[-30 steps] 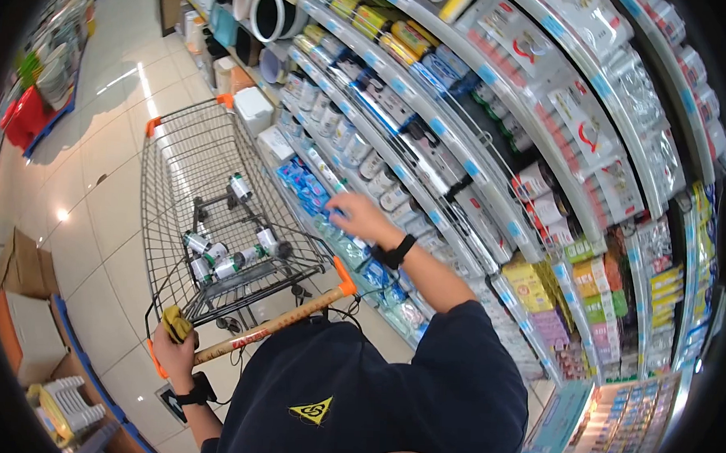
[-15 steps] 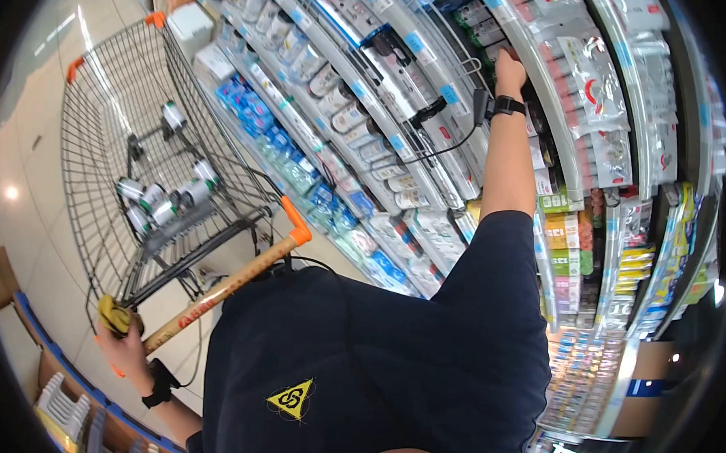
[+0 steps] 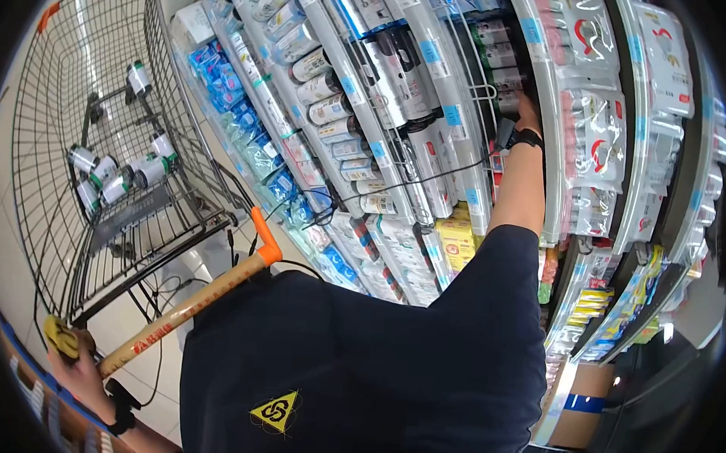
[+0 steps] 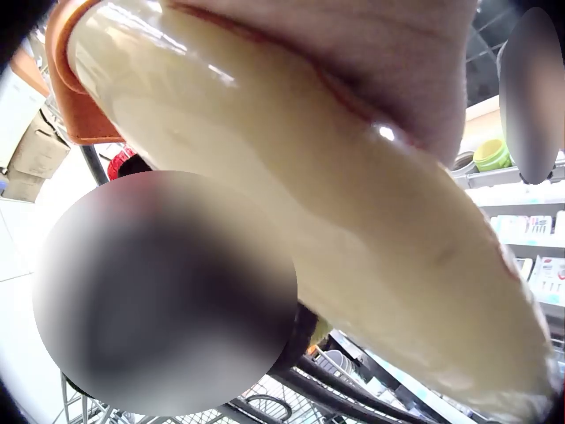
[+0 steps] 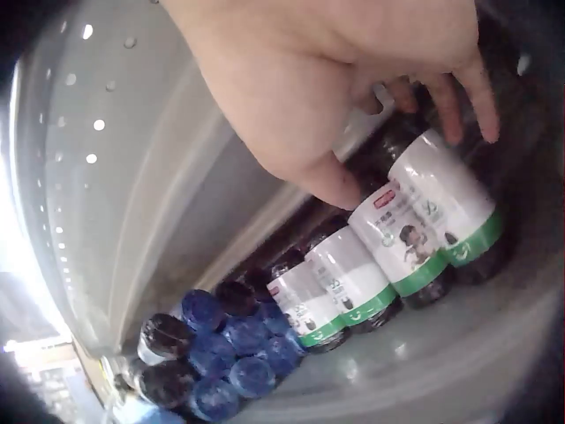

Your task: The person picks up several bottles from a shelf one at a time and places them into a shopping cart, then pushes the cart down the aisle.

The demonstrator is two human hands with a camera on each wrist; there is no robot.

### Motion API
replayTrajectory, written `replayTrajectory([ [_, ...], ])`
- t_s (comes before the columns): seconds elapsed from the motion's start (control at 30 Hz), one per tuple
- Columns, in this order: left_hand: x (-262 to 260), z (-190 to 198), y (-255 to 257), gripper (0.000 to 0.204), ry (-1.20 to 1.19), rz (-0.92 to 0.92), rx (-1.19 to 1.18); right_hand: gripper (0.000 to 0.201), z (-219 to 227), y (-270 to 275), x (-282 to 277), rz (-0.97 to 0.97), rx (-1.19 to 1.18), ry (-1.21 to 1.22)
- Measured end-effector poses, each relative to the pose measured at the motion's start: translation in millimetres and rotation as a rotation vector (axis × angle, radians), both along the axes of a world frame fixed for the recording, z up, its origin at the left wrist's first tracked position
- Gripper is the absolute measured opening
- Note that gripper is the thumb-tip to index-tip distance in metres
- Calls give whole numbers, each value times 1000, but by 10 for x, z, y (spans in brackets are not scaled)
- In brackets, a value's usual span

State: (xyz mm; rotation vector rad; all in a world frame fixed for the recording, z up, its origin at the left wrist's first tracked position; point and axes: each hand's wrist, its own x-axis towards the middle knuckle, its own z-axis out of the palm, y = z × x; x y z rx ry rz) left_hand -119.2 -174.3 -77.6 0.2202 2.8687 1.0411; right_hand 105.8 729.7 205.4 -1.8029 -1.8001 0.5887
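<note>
Right hand (image 5: 353, 79) hides bottle's (image 5: 441, 212) cap

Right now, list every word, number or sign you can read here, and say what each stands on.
Nothing reads clearly enough to quote.
Bottle labels under the right hand: a picture and small print, blurred.
Red lettering on the cart handle gripped by the left hand: too small.
Yellow triangle emblem on the shirt: a sign, no words.
Blue shelf price tags: too small.
</note>
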Motion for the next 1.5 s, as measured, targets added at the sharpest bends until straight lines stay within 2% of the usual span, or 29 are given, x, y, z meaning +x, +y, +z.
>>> replayTrajectory([
  [0.03, -5, -25, -26, 39, 64, -27, -15, 75, -111, 608, 290, 112, -70, 88],
  [0.07, -10, -38, -28, 39, 129, -56, -27, 75, 20, 1052, 704, 121, -74, 77],
  [0.1, -1, -17, -3, 36, 111, -39, -23, 72, 16, 1410, 984, 278, 31, -131],
  [0.13, 3, -27, -3, 36, 99, -36, -20, 69, -140, 1873, 940, 430, 139, -342],
  [0.17, 2, -43, -23, 36, 79, -23, 29, 64, -192, 1569, 848, 366, 291, -307],
  [0.2, 9, -57, -29, 35, 60, -9, 77, 64, -124, 1405, 778, 366, 290, -321],
  [0.37, -6, -64, 20, 35, 68, 4, 13, 84, 145, 871, 339, 65, 323, -875],
  [0.4, -7, -62, 28, 36, 55, 10, 39, 84, 134, 691, 265, 64, 324, -876],
  [0.47, -18, -64, 33, 36, 47, 15, 66, 87, 74, 369, 127, 41, 20, -231],
  [0.67, -21, -73, 32, 37, 72, 8, 21, 80, -18, 19, -28, 145, 196, -487],
  [0.73, -37, -5, 92, 36, 106, -35, -8, 76, -45, -81, -10, 182, 181, -474],
  [0.8, -37, 116, 174, 38, 157, -53, -56, 76, -159, -7, 123, 370, 601, -782],
  [0.87, -33, 242, 280, 39, 98, -7, -121, 73, -215, -373, 64, 376, 645, -696],
  [0.93, -43, 197, 321, 40, 143, -11, -76, 72, -249, -699, 5, 454, 870, -671],
  [1.0, -55, 104, 199, 41, 76, -48, -47, 67, -206, -1113, -98, 373, 826, -670],
  [1.03, -86, 228, 283, 39, 13, -65, -77, 63, -344, -1059, 17, 442, 1073, -689],
  [1.07, -44, 37, 225, 40, 195, -39, 7, 62, -377, -1255, -16, 498, 1057, -613],
  [1.1, -78, 206, 328, 42, 219, -105, -56, 61, -393, -1499, -82, 534, 1027, -556],
  [1.2, -87, 330, 453, 46, 219, -103, 109, 62, -381, -1918, -120, 518, 1200, -536],
  [1.27, -90, 412, 499, 43, 199, -109, 114, 59, -328, -2393, -336, 490, 1083, -284],
  [1.33, -103, 474, 493, 40, 206, -131, 60, 58, -275, -2696, -543, 514, 1065, -229],
  [1.4, -97, 444, 485, 38, 174, -115, 90, 58, -314, -2848, -751, 842, 733, 111],
  [1.47, -93, 440, 472, 39, 178, -112, 100, 59, -435, -3411, -1109, 996, 565, 63],
  [1.5, -83, 417, 446, 41, 171, -108, 55, 64, -691, -3472, -1221, 1082, 360, 180],
])
